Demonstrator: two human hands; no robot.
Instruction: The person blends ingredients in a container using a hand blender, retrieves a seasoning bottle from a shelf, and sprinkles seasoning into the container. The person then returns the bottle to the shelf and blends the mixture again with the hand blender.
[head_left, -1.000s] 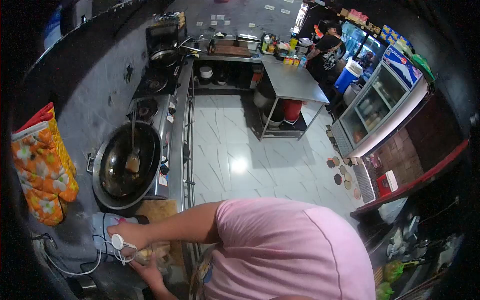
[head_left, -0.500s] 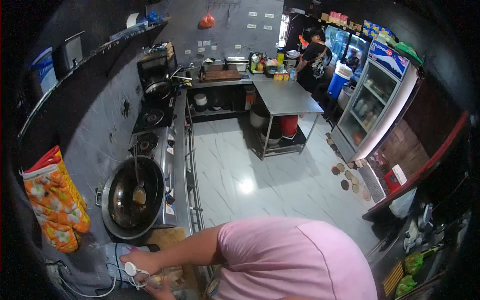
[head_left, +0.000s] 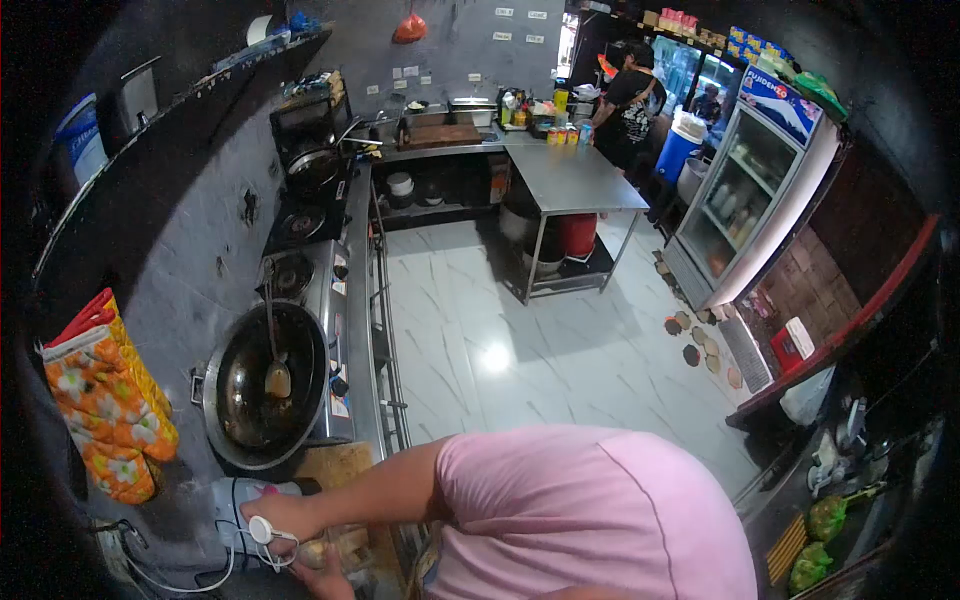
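we're bent over the counter end by the stove, and our left hand (head_left: pixel 268 518) sits at the bottom left with a small white sensor and cable strapped to it, fingers curled down over a pale lumpy food item (head_left: pixel 335 547) resting on the counter just beside a wooden cutting board (head_left: pixel 333 464); it looks like a grasp but the edge blur keeps us from being sure. our right hand (head_left: pixel 322 585) is mostly cut off by the frame edge just under that food, so we cannot tell if it's clenched or released. a white-blue plastic jug (head_left: pixel 235 500) lies right behind the left hand, touching or nearly so. the big dark wok (head_left: pixel 262 392) sits on the burner close by, holding a metal ladle (head_left: pixel 276 376) leaning handle-up and what seems a dark oily film, nothing solid visible. orange floral oven mitts (head_left: pixel 105 415) hang on the wall within reach. another person (head_left: pixel 628 100) works well apart at the far steel table (head_left: pixel 575 180).
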